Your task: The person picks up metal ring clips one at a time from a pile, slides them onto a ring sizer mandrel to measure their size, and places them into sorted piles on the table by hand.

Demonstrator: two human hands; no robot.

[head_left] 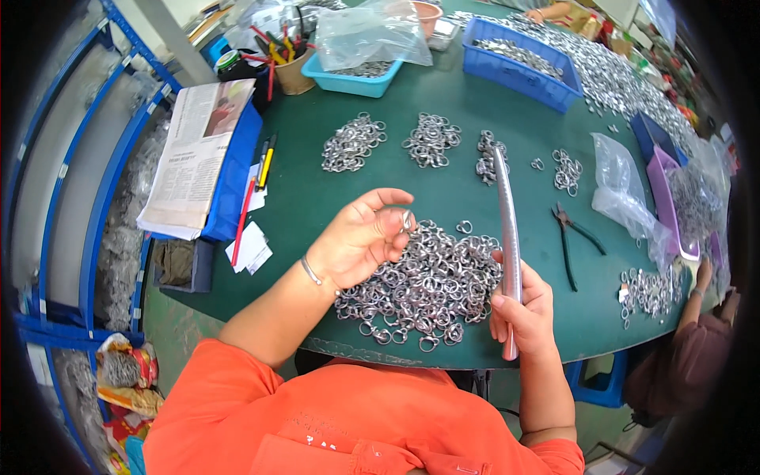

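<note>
Counted: one tapered metal rod, held in my right hand, whose fingers are closed around its lower part. My left hand grips one small ring at the fingertips, left of the rod and above the far left part of one large ring heap. The rings in that heap overlap too much to count.

Beyond my hands, four smaller heaps stand in a row on the green surface: first, second, third and fourth. One loose ring lies between the last two; another lies at the large heap's far edge. A further heap sits to the right. One pair of pliers lies right of the rod, handles toward me.

The rod's long axis runs away from me, leaning slightly left; its thin end points to the far side, overlapping the third heap in view. Its thicker part is nearer me. I cannot tell its height above the surface.
</note>
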